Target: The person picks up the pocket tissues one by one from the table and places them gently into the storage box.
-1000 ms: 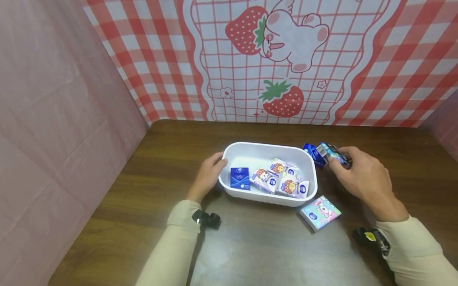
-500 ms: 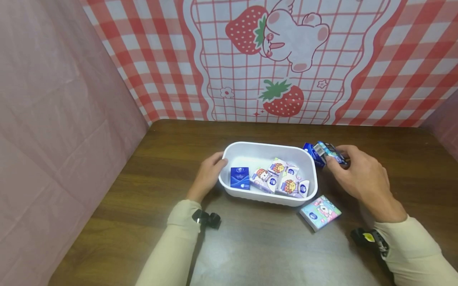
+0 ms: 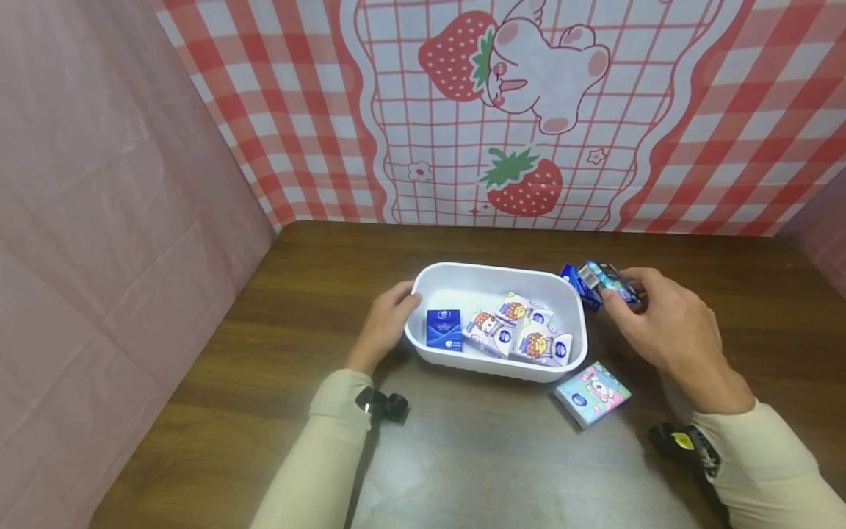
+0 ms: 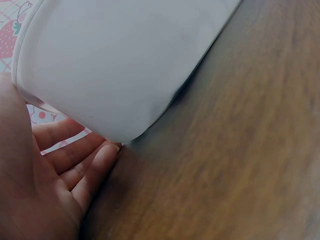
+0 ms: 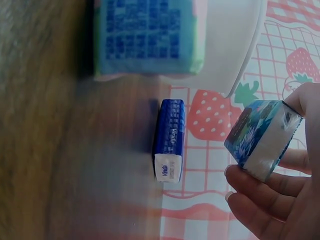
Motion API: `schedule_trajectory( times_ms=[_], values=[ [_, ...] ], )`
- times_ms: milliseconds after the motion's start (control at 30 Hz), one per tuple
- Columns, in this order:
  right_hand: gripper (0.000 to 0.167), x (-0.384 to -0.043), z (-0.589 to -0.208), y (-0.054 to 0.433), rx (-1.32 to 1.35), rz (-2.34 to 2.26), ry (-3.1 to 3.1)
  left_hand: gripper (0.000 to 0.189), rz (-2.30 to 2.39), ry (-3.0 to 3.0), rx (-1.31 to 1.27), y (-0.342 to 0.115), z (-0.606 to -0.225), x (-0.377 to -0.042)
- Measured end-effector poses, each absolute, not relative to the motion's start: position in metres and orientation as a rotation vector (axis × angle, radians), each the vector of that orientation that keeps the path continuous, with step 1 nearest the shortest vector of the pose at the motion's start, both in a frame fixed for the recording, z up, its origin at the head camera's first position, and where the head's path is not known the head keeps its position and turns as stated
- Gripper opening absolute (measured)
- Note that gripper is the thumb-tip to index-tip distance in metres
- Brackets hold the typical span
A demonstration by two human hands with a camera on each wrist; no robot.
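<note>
My left hand [image 3: 382,323] holds the left end of a white plastic basin [image 3: 456,360], thumb over the rim, the other fingers along the outer wall in the left wrist view. Inside lie a blue tissue pack [image 3: 443,330] and several pale cartoon-printed tissue packs [image 3: 487,332]. Beyond the basin's right end, my right hand [image 3: 674,334] pinches a dark tissue pack [image 3: 620,281] with blue flower print between thumb and fingers. In the right wrist view this pack is raised off the table, apart from a blue Vinda tissue pack [image 5: 170,140] lying there.
A turquoise and pink cartoon tissue pack [image 3: 593,394] lies by the basin's near right corner. All of this stands on a brown wooden table [image 3: 463,455]. A red checked strawberry cloth [image 3: 522,184] hangs behind, and a pink cloth [image 3: 132,220] hangs at the left.
My right hand has shifted slightly left with the dark tissue pack, which now overlaps more of the blue pack behind it. The left hand and basin stay in place.
</note>
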State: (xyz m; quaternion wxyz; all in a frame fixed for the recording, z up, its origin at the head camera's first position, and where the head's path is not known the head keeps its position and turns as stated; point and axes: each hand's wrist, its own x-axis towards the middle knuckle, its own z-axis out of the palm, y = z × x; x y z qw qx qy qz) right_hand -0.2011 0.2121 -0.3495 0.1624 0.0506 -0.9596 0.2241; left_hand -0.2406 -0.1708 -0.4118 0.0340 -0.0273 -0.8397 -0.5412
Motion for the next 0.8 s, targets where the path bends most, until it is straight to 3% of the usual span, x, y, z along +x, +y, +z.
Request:
schedule_trajectory(
  times_ms=[800],
  values=[
    [0.057,-0.2,-0.35,0.202,0.214,0.636,-2.704,0.04,-1.687,-2.57,-0.08,-0.171,-0.412,-0.242]
  ],
)
